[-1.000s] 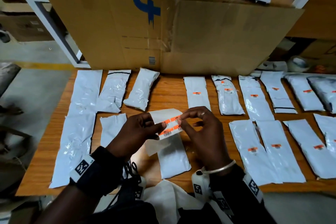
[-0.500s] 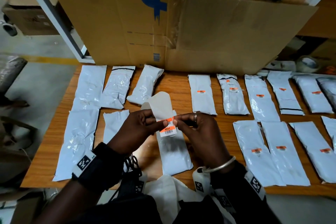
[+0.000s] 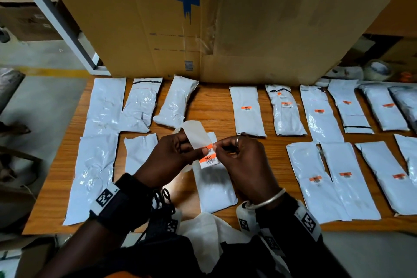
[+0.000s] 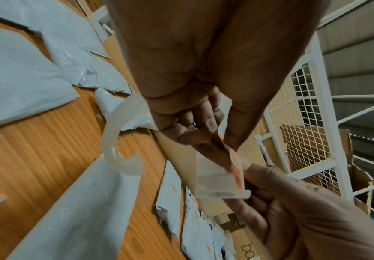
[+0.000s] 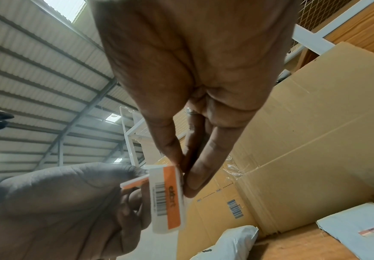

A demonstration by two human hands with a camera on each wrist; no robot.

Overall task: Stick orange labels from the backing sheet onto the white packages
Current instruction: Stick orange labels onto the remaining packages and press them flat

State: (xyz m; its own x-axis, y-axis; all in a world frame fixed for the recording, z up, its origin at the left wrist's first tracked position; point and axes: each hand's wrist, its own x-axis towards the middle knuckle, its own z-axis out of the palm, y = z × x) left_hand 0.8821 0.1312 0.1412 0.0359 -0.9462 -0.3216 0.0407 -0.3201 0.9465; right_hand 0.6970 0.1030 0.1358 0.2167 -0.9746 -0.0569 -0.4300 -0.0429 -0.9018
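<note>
My left hand [image 3: 171,156] pinches the backing sheet [image 3: 196,134] while my right hand [image 3: 241,156] pinches the orange label [image 3: 208,159], half peeled. The unlabelled package [image 3: 214,189] lies directly beneath on the tabletop [image 3: 225,106], lengthwise away from me, nearer my right.

Left hand [image 3: 171,156] pinching translucent backing sheet [image 3: 196,134], strip curling up beyond fingers. Right hand [image 3: 242,160] pinching orange label [image 3: 208,160] at its top edge, label hanging between hands. Directly beneath hands: unlabeled white package [image 3: 214,189] on wooden table [image 3: 212,106]. Right of hands: labeled packages [image 3: 320,110]. Beyond hands: cardboard box [image 3: 259,36].
</note>
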